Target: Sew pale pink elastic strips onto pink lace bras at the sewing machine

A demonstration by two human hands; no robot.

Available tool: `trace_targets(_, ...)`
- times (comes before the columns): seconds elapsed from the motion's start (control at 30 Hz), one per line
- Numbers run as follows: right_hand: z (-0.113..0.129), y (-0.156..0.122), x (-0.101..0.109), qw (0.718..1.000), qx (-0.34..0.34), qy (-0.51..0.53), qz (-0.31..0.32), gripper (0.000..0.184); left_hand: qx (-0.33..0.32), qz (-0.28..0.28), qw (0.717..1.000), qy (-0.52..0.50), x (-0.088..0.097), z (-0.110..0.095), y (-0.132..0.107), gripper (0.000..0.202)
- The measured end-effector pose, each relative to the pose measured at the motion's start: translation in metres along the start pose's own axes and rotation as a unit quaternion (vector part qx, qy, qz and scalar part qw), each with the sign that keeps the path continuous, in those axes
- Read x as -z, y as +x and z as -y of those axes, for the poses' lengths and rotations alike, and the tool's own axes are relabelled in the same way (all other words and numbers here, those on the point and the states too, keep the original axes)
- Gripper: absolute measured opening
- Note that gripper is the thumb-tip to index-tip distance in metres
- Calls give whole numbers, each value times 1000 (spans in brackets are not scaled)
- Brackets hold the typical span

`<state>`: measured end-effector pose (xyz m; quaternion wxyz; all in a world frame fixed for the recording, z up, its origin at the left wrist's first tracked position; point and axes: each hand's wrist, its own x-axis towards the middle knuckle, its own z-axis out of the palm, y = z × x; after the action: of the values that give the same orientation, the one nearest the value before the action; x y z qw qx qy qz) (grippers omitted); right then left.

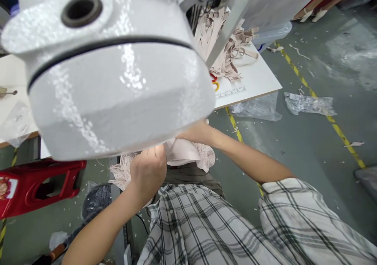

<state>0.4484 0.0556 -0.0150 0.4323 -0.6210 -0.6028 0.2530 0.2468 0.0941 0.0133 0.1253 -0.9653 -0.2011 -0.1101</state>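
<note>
A pale pink lace-edged garment piece (184,153) lies below the white head of a sewing machine (123,100), close to my body. My left hand (149,164) is closed, with its curled fingers pinching the fabric at the left. Over on the right, my right hand (196,133) rests against the smooth upper part of the cloth. Its fingers are mostly hidden behind the machine head, so their grip does not show. Lace hangs out on both sides of the hands. The needle area is also hidden by the machine head.
Beige fabric strips (226,52) are heaped on the white table (262,76), near a ruler (231,92) and red-and-yellow handles (216,85). A red plastic stool (59,178) stands at left. Plastic bags (309,104) and scraps lie on the floor. Another person's feet (312,15) show at top right.
</note>
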Motion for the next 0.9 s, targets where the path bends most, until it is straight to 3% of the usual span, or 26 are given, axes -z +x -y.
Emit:
trace_targets(0.2,1,0,3,1000,-9,20,0,32,21,-3,999,-36,0,-4,1,18)
trace_targets(0.33,2,-4,7,1000,-4,17,-13,29,3,-5,1000,-9,1,-5,2,21)
trace_targets(0.6,4,-11,3,1000,-19,-9,2,22,19,-3,999,-31,-3,5,-6,25)
trace_targets(0.8,1,-15,3,999,-9,23,-27,24,-2,-16,999,-31,-3,5,-6,26)
trace_targets(0.9,5,-15,2,1000,-11,11,-16,23,16,7,999,-43,-5,10,-11,29)
